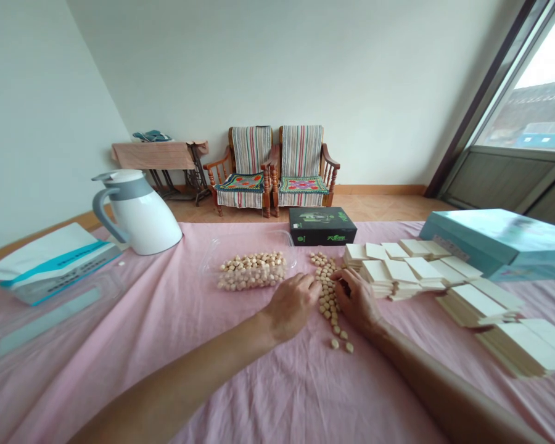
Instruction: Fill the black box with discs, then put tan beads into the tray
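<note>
A loose trail of small tan beads (327, 290), too many to count, lies mid-counter between two hands. The left hand (292, 306) rests curled at their 9 o'clock, the right hand (357, 300) at 3 o'clock; whether either pinches a bead I cannot tell. One clear tray (252, 268) of beads sits at 10 o'clock. One black box (322, 226) at 12, one white jug (136, 211) at 10, two chairs (272, 169) beyond.

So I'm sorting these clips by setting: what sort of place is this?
Probably a room in a home: two cushioned wooden armchairs against the wall, a treadle sewing table and a white jug on the pink-clothed table.
</note>
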A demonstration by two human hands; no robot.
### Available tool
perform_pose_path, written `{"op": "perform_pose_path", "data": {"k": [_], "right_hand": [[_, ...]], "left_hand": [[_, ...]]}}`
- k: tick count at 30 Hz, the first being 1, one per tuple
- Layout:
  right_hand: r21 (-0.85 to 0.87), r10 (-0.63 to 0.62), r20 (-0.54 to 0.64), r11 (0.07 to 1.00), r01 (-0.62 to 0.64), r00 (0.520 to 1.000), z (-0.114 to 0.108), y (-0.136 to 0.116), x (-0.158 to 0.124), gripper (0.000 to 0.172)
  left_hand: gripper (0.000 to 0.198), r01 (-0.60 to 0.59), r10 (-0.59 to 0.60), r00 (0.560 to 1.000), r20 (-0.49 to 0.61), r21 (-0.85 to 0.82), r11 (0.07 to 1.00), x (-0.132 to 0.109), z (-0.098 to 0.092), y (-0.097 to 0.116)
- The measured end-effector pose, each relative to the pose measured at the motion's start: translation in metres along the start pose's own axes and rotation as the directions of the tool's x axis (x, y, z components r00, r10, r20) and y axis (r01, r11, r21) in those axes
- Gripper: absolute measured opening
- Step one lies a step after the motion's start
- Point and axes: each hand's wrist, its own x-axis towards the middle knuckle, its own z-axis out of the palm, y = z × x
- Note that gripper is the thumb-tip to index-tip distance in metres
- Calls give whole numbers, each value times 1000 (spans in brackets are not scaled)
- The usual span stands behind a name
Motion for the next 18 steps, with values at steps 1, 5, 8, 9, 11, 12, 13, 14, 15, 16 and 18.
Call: {"op": "perform_pose_path", "data": {"k": [1, 5, 8, 9, 11, 12, 13, 14, 15, 16, 18], "right_hand": [[1, 2, -1, 1000, -2, 1000, 0, 1, 0, 16], [-6, 9, -3, 1000, -9, 1000, 1, 3, -1, 16], [-4, 9, 3, 1000, -9, 1000, 1, 2, 0, 16], [-2, 11, 3, 1000, -11, 1000, 0, 1, 0, 16], [-1, 15, -2, 1000, -15, 1000, -1, -1, 0, 16], [0, 16, -6, 1000, -16, 1000, -2, -3, 1, 16], [2, 16, -9, 1000, -16, 1000, -3, -5, 1, 16], [5, 16, -16, 1000, -16, 1000, -3, -6, 1, 16], [9, 16, -24, 1000, -16, 1000, -4, -7, 1, 16], [12, 16, -34, 1000, -16, 999, -4, -8, 1, 16], [17, 17, -47, 1000, -16, 999, -5, -9, 1, 17]], "left_hand": [[11, -15, 16, 999, -42, 22, 1000, -3, -10, -3], [12, 115, -84, 974, -211, 137, 984, -11, -48, -29], [13, 269, -197, 928, -317, 201, 942, -15, -63, -49], [13, 284, -209, 920, -333, 197, 938, -16, -63, -53], [12, 260, -200, 927, -318, 157, 953, -20, -59, -56], [13, 237, -190, 936, -295, 134, 962, -22, -54, -56], [14, 222, -185, 946, -265, 117, 968, -25, -48, -55], [17, 217, -187, 954, -234, 110, 970, -27, -42, -54], [18, 220, -194, 959, -206, 108, 970, -28, -37, -54], [17, 225, -204, 962, -182, 108, 968, -29, -32, -54], [12, 236, -219, 964, -152, 102, 967, -29, -25, -54]]}}
